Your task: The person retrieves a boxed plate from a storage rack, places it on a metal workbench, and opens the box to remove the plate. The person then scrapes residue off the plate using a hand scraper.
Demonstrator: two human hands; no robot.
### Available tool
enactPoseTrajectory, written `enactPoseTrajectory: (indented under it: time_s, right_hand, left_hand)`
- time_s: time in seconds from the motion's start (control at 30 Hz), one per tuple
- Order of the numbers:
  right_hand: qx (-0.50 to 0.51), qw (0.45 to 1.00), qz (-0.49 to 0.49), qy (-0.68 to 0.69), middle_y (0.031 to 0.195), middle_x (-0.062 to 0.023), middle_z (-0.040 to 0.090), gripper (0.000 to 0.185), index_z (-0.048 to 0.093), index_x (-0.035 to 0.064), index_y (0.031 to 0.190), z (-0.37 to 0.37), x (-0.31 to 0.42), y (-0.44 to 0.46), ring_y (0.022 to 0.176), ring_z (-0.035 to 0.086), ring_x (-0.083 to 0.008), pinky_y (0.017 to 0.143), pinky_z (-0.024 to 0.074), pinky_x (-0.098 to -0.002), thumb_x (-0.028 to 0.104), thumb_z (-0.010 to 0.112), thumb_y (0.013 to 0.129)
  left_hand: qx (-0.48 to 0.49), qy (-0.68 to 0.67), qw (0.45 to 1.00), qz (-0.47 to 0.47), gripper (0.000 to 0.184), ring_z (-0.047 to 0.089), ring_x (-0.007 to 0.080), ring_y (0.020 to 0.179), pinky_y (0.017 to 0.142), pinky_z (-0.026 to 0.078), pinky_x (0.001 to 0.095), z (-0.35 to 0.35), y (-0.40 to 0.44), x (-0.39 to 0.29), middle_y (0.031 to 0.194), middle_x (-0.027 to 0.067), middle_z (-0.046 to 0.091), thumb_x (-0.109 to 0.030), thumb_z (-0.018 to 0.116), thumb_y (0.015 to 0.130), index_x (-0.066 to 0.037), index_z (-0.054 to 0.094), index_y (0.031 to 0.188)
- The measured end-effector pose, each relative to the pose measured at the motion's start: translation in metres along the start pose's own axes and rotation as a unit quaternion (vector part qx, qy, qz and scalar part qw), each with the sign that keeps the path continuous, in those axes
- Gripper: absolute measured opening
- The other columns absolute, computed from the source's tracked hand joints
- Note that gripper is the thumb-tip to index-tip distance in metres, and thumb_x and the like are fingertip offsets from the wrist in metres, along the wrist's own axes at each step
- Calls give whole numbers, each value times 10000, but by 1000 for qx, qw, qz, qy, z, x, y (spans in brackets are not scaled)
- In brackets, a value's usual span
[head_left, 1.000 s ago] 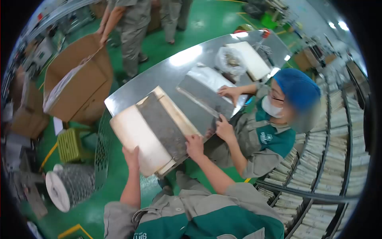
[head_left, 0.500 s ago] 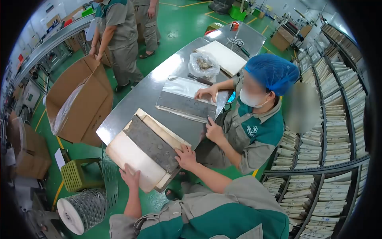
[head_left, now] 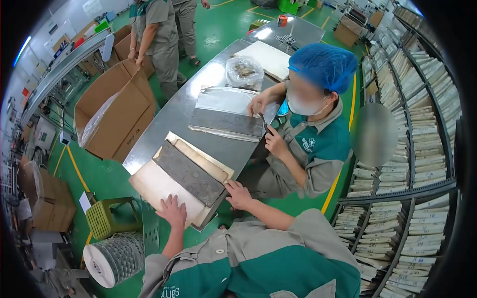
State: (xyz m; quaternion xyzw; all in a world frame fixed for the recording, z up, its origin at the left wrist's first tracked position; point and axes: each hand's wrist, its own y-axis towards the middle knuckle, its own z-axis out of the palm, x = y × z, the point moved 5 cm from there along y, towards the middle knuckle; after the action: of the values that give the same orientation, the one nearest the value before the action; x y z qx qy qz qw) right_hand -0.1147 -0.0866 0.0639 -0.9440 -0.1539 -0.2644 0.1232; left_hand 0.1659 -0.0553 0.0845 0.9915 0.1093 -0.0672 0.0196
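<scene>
Cream board (head_left: 158, 180) and dark grey strip (head_left: 190, 171) lie on a metal table (head_left: 171, 121); my left hand (head_left: 173, 211) rests on the board, fingers spread; my right hand (head_left: 239, 194) touches the strip's end, its grip unclear.

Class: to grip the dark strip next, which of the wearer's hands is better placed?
Probably the right hand, at the near end of the dark strip; the left hand rests on the white sheet.

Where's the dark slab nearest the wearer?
Head view, just left of centre: the dark slab lies beside the white sheet, its near end next to the wearer's right hand.
</scene>
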Motion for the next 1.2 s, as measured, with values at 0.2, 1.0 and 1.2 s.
enactPoseTrajectory:
  time_s: [0.2, 1.0, 1.2]
  right_hand:
    - [1, 927, 121, 354, 1208, -128, 557, 568, 419, 116, 1384, 1, -2, -30, 990, 595, -268, 854, 484, -391, 329, 591, 886]
    - [-292, 947, 77, 111, 1020, -137, 608, 327, 619, 30, 1089, -155, -4, 15, 984, 543, -321, 888, 433, -404, 195, 666, 811]
    - [-438, 891, 86, -84, 1196, -151, 506, 518, 559, 89, 1191, -197, -17, 14, 1142, 426, -373, 988, 348, -467, 179, 732, 712]
  left_hand:
    - [147, -41, 988, 2, 718, 286, 405, 1329, 951, 251, 723, 35, -10, 14, 1487, 96, 288, -339, 690, 741, -171, 404, 1378]
    - [187, -58, 979, 58, 1074, 114, 501, 1372, 1014, 237, 673, 23, -44, -12, 1521, 208, 125, -477, 832, 567, -200, 284, 1448]
    - [197, -59, 977, 63, 1117, 63, 523, 1373, 1007, 221, 690, 34, -44, -9, 1524, 232, 85, -426, 847, 552, -181, 249, 1463]
